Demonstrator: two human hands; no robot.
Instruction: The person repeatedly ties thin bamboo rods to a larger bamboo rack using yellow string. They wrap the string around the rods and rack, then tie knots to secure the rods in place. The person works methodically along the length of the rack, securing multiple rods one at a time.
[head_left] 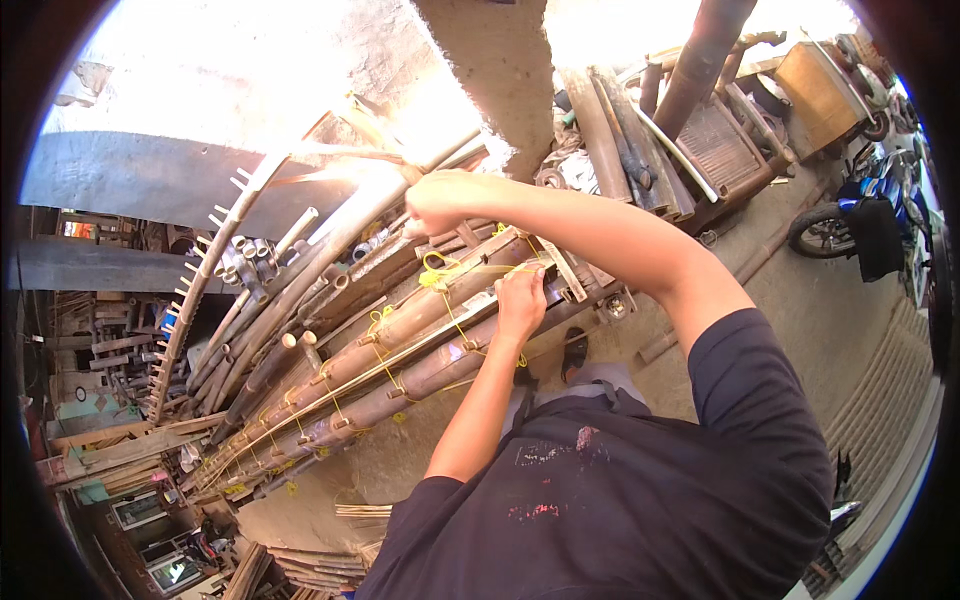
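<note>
Long bamboo poles [412,320] lie side by side in front of me, with yellow cord [436,276] tied round them at several places. My left hand [521,302] is closed at the near end of the poles, pinching a stretch of the cord. Crossing over to the left, my right arm brings my right hand [436,203] above the far side of the poles. Its fingers are curled into a fist; whatever is in them is hidden. A loose bunch of the cord hangs below that hand, on the upper pole.
A curved bamboo piece with pegs [205,268] rises at the left, beside stacked bamboo tubes [250,262]. More thick bamboo [600,135] leans at the back near a wooden crate [712,150]. A blue motorcycle [880,205] stands at the right. Thin strips [315,567] lie at lower left.
</note>
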